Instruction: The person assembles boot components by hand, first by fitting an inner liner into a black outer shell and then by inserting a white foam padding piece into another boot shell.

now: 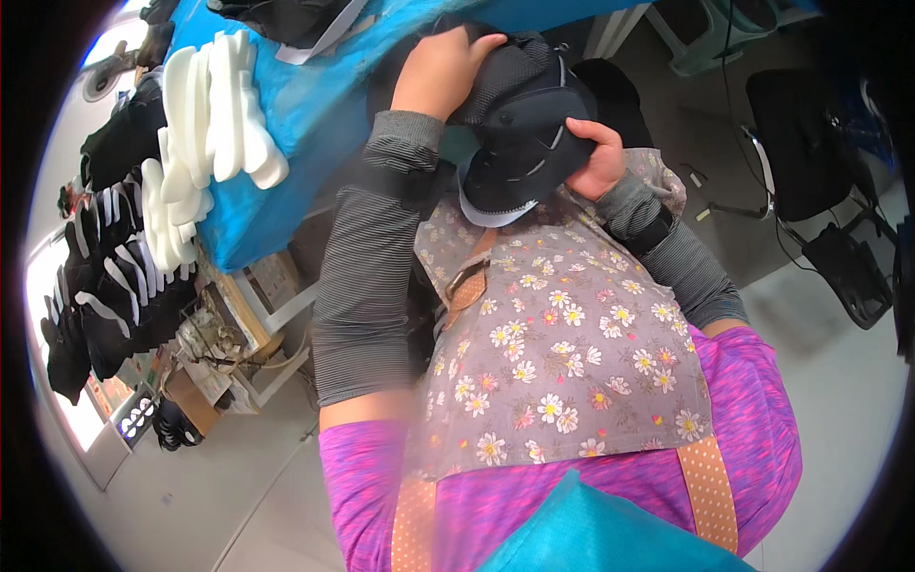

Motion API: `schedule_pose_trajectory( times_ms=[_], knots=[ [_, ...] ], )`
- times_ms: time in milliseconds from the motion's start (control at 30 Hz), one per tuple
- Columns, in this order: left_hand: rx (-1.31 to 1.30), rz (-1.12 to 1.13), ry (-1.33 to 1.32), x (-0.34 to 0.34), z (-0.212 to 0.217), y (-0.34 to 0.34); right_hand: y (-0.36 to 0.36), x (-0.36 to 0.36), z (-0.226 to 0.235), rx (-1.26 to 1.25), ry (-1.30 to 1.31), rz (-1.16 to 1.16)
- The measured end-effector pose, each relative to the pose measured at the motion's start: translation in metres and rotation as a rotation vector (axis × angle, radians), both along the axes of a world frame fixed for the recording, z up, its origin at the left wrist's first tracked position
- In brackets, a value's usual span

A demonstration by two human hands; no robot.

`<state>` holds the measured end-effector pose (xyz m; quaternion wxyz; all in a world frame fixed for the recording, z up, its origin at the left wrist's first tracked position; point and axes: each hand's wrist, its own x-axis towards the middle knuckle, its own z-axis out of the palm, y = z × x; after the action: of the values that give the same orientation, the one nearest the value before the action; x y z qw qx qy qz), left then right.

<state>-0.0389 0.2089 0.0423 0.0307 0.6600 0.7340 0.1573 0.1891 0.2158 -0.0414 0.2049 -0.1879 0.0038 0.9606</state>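
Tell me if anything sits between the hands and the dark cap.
Nothing visible does. The left hand lies directly on the dark cap at its upper side, and the right hand grips its lower right edge.

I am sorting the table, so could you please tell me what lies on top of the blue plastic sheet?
On the blue plastic sheet lies a stack of white foam insert pieces; dark items sit at its far edge. What the sheet covers underneath cannot be seen.
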Motion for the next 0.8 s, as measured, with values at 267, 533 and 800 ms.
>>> schedule_pose_trajectory(
  times_ms=[267, 533, 800],
  knots=[
    [0.067, -0.002, 0.419, 0.003, -0.062, -0.025, 0.006, -0.008, -0.010, -0.016, -0.013, 0.038],
    [0.120, 0.444, -0.011, 0.018, -0.025, -0.020, 0.014, -0.007, -0.010, -0.070, 0.028, 0.092],
    [0.052, 0.431, -0.010, 0.026, -0.016, -0.028, 0.012, -0.003, -0.018, -0.032, -0.037, 0.097]
  ],
)
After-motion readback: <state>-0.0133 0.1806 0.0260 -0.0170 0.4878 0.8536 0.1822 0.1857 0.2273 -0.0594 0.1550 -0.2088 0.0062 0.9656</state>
